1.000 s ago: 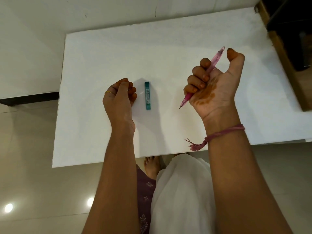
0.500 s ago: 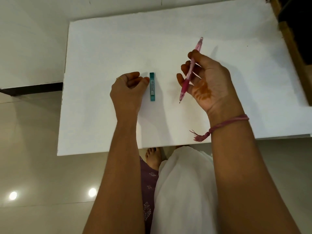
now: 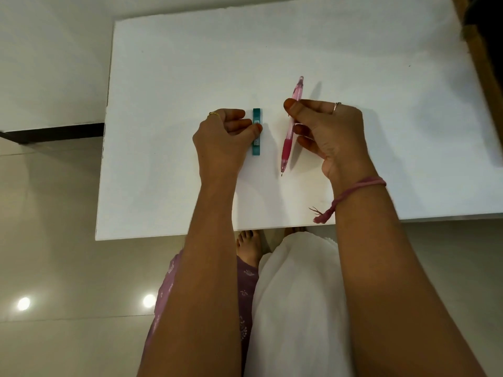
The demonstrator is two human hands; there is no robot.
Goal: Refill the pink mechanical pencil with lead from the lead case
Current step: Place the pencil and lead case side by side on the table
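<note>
The pink mechanical pencil (image 3: 291,123) is held low over the white table (image 3: 163,91), tip toward me, by my right hand (image 3: 326,131), whose thumb and fingers pinch its clear barrel above the darker pink grip. The teal lead case (image 3: 257,148) lies flat on the table just left of the pencil, long side pointing away from me. My left hand (image 3: 226,137) rests beside the case with curled fingers; its thumb and fingertip touch the case's left edge and top. I cannot tell whether the case is gripped or only touched.
The table's front edge (image 3: 190,235) is close to my body, its left edge (image 3: 107,131) drops to a glossy tiled floor. A brown wooden frame (image 3: 481,58) stands at the far right. My white and purple clothing and a bare foot (image 3: 247,246) show below.
My right hand has turned palm down and lowered the pencil toward the table, closer to the case. My left hand has slid right until its fingers reach the lead case.
</note>
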